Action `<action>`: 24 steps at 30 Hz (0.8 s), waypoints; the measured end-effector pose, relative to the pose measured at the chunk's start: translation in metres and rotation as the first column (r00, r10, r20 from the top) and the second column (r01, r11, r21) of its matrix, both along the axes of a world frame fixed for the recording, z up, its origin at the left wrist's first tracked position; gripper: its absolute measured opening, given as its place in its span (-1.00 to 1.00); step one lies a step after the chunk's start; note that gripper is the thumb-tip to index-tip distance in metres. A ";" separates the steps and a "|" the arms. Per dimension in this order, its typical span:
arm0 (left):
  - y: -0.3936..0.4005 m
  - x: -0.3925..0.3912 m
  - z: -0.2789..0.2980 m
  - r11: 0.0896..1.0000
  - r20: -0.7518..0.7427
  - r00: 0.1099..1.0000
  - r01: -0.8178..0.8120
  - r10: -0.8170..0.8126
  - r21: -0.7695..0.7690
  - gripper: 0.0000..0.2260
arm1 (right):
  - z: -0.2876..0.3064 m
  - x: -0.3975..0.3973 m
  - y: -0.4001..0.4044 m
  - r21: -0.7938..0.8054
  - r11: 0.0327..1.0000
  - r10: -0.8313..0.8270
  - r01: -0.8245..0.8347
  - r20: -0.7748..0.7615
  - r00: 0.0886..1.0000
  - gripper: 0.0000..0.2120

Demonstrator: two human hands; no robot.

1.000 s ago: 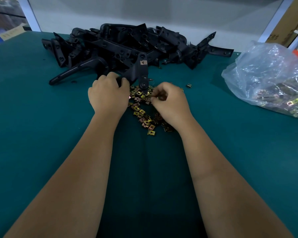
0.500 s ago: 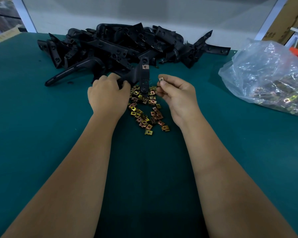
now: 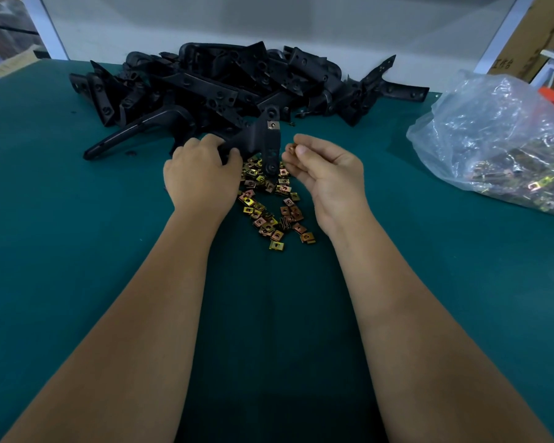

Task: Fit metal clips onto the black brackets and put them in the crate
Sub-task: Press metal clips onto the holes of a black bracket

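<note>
A green felt-covered tabletop [image 3: 61, 251] is seen from above, with both bare forearms reaching forward over it. At the far left and centre, a heap of black moulded plastic brackets [image 3: 211, 87] is piled against the white back wall. The left hand [image 3: 199, 177] is laid on the near end of one black bracket [image 3: 263, 139], its fingers curled round the bracket's arm; that grip is unchanged from a second ago. The bracket is held tilted up over the loose clips, and one small silver-grey metal clip [image 3: 273, 125] is already seated on its upper flange. Below and between the hands, a scatter of small square brass-coloured metal clips [image 3: 269, 206] lies on the tabletop.

The right hand [image 3: 327, 174] has been raised off the scatter: a second ago it was pressed down among the clips, half a second ago it was lifted with a clip at the fingertips, and now it is turned palm-up just beside the bracket's lower end. A single brass-coloured clip [image 3: 291, 149] is pinched between thumb and forefinger, apart from the bracket and not yet fitted; the remaining fingers are loosely curled.

At the far right, a crumpled clear plastic bag [image 3: 499, 132] with more clips inside rests on the tabletop, and brown cardboard boxes [image 3: 531, 36] are seen behind it.
</note>
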State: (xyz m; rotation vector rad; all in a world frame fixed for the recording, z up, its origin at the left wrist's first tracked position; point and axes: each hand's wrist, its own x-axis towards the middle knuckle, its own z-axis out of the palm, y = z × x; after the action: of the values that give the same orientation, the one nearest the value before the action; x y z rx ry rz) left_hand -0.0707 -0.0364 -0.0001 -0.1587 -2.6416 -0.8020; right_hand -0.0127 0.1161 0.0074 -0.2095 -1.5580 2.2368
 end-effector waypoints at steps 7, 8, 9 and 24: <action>0.000 0.003 0.003 0.994 -0.004 1.000 0.022 -0.022 0.106 -0.64 | 0.001 0.001 -0.005 -0.065 0.998 0.012 -0.012 0.000 1.000 -0.85; 0.000 0.003 0.003 0.993 -0.004 1.000 0.024 -0.024 0.117 -0.65 | 0.001 0.001 -0.005 -0.076 0.997 0.011 -0.010 0.013 1.000 -0.85; 0.000 0.003 0.003 0.992 -0.007 1.000 0.029 -0.028 0.126 -0.65 | 0.002 0.001 -0.006 -0.085 0.996 0.012 -0.010 0.024 1.000 -0.86; 0.001 0.005 0.004 0.983 -0.037 0.997 0.078 -0.073 0.167 -0.67 | 0.003 0.001 -0.008 -0.135 0.989 0.071 -0.062 0.066 0.995 -0.88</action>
State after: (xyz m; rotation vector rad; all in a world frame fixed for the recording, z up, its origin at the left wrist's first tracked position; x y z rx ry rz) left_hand -0.0654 -0.0350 0.0037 -0.2247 -2.5376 -1.0352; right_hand -0.0120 0.1077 0.0105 -0.2812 -1.4728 2.4118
